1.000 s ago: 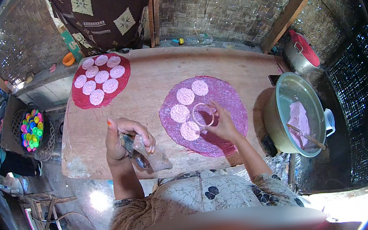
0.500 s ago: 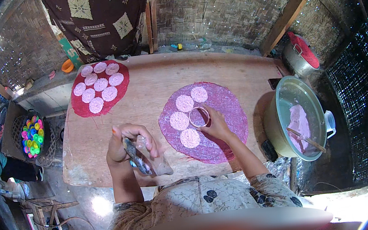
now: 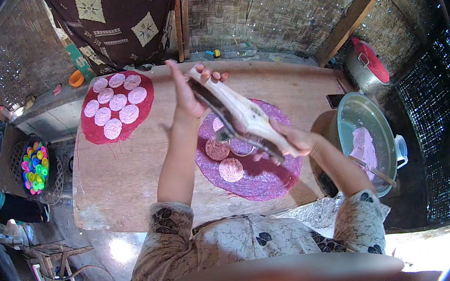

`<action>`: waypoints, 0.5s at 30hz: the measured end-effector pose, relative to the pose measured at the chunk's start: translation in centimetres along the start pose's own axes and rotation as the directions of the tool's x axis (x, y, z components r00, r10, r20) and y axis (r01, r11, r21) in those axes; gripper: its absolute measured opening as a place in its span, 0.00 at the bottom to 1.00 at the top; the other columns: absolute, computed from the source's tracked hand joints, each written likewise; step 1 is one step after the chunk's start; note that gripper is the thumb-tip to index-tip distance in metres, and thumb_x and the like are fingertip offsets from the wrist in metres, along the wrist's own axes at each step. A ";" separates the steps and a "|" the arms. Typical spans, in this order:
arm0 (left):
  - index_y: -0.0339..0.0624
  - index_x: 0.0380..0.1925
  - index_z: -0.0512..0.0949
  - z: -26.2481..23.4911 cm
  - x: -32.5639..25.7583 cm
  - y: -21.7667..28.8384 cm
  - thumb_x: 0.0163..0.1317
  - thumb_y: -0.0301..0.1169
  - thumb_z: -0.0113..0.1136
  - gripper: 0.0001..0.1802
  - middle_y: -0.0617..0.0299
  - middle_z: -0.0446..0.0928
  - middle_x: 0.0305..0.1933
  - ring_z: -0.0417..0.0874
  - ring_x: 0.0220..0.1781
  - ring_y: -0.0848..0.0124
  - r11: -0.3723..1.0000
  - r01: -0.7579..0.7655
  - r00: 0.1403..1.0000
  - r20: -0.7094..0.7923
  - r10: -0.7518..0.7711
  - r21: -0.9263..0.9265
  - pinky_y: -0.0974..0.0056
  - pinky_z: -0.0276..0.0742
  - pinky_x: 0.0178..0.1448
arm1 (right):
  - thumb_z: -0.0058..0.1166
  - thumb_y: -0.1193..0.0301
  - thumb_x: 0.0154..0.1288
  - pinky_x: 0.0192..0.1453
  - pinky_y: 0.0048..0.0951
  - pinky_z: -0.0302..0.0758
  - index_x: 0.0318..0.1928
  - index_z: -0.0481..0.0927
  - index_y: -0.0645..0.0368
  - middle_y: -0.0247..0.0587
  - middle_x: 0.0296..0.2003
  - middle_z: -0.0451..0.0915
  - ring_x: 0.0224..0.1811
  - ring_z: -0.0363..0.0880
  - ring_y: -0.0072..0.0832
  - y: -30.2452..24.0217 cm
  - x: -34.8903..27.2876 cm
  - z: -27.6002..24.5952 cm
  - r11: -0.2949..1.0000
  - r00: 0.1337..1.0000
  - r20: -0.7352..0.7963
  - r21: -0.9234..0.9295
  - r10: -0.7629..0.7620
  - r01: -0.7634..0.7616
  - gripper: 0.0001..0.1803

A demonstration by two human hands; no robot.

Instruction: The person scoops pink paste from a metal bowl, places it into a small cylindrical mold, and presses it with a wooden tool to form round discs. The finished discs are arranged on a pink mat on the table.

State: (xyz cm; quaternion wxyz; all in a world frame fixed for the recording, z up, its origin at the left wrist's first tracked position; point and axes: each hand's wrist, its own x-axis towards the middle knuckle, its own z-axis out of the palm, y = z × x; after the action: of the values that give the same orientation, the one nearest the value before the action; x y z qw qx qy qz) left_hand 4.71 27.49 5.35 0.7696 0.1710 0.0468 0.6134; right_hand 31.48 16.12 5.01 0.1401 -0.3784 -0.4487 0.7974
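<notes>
Above the tabletop, a long whitish plastic bag (image 3: 239,106) with a dark side is stretched slantwise between my hands. My left hand (image 3: 190,92) grips its upper end with thumb standing out, and my right hand (image 3: 297,137) pinches the lower end. Beneath lies a round purple mat (image 3: 278,181), partly covered by the bag. On it are pink lacy discs, including a near one (image 3: 231,170) and a shaded one (image 3: 216,149). A thin ring (image 3: 241,148) rests among them, partly hidden by the bag.
A red mat (image 3: 145,88) with several pink discs lies at the table's (image 3: 131,188) far left. At right stands a large basin (image 3: 344,122) with pink dough (image 3: 363,148) and a wooden stick (image 3: 385,176). A lidded pot (image 3: 362,65) sits behind; colourful small cups (image 3: 36,166) fill a basket at left.
My right hand has let go of the ring, left on the mat, and taken the bag's other end. My left hand has risen farther over the table, and the bag is now stretched out.
</notes>
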 end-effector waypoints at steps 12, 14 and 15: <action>0.48 0.25 0.67 -12.1 1.8 -6.9 0.71 0.66 0.33 0.34 0.65 0.65 0.21 0.67 0.27 0.66 0.972 -0.057 0.948 -0.319 -0.019 -0.228 0.56 0.68 0.45 | 0.26 0.25 0.66 0.18 0.26 0.65 0.37 0.76 0.59 0.35 0.19 0.72 0.17 0.69 0.22 1.2 3.4 -4.2 0.894 0.896 -0.340 -0.241 0.287 -0.378 0.47; 0.49 0.25 0.66 -12.1 2.2 -6.8 0.71 0.65 0.34 0.33 0.65 0.64 0.21 0.67 0.26 0.67 0.976 -0.051 0.953 -0.302 -0.015 -0.210 0.57 0.68 0.45 | 0.26 0.25 0.66 0.18 0.26 0.65 0.36 0.76 0.59 0.35 0.19 0.71 0.16 0.69 0.23 1.5 3.9 -4.5 0.881 0.882 -0.393 -0.277 0.260 -0.383 0.47; 0.49 0.25 0.66 -12.1 2.5 -6.8 0.71 0.65 0.34 0.32 0.66 0.64 0.21 0.67 0.26 0.67 0.979 -0.046 0.956 -0.293 -0.015 -0.201 0.57 0.67 0.44 | 0.26 0.25 0.66 0.18 0.26 0.65 0.35 0.76 0.59 0.34 0.19 0.71 0.16 0.69 0.23 1.6 4.1 -4.7 0.870 0.869 -0.430 -0.300 0.242 -0.391 0.47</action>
State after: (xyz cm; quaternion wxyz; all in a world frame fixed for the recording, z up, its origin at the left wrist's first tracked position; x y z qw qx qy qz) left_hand 8.23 31.07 -7.84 0.7628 -0.0017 0.0952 0.6396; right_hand 32.34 20.37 0.32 0.0132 -0.6145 -0.4884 0.6194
